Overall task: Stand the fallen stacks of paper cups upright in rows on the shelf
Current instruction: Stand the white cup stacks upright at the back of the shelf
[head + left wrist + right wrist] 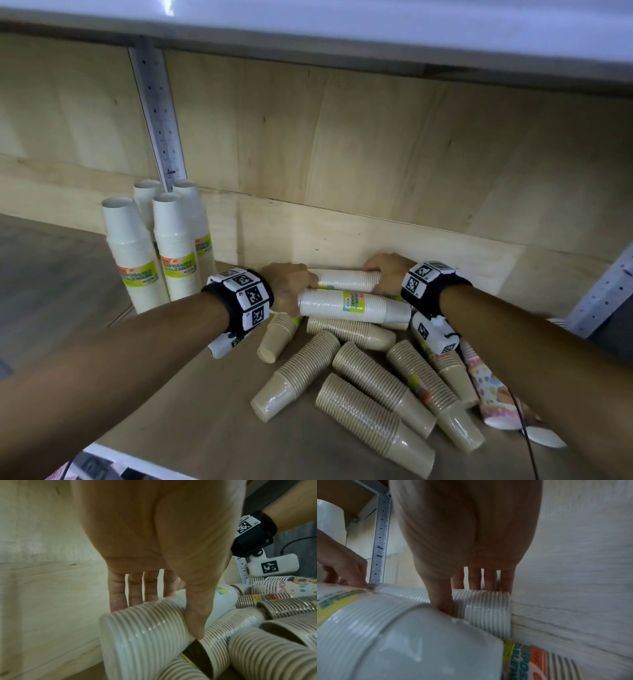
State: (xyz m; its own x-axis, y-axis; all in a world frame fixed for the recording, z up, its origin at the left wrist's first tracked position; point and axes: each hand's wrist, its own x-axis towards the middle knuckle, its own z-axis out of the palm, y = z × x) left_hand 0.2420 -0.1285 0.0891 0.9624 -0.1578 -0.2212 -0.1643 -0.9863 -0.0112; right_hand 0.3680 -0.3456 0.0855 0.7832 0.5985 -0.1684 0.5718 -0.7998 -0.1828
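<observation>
Both hands are going for the same thing here: a fallen white stack (347, 280) lying on its side right against the back wall of the shelf (191, 407). Makes sense to take it from both ends, since a long sleeve of cups would sag or slide apart if you lifted it by one end only.

The left hand (291, 286) is at one end, fingers (118, 596) reaching down behind the stack and thumb on the near side, so it's a wide half-open wrap, not a tight fist. It looks like it's gripping, though the far side of the stack is hidden. The right hand (385, 274) does the same at the other end: fingers behind the rims, thumb wedged into the gap between this stack and a second white stack (352, 305) that lies just in front, touching it.

Nearer than both wrists there's a jumble of brown stacks (370, 387) lying every which way, and a patterned stack (489, 390) under the right forearm. Off beyond the left hand, four white stacks (154, 246) stand upright in a little two-by-two block, so I'd guess that's where this one is headed.

My read is most of the job is still left
</observation>
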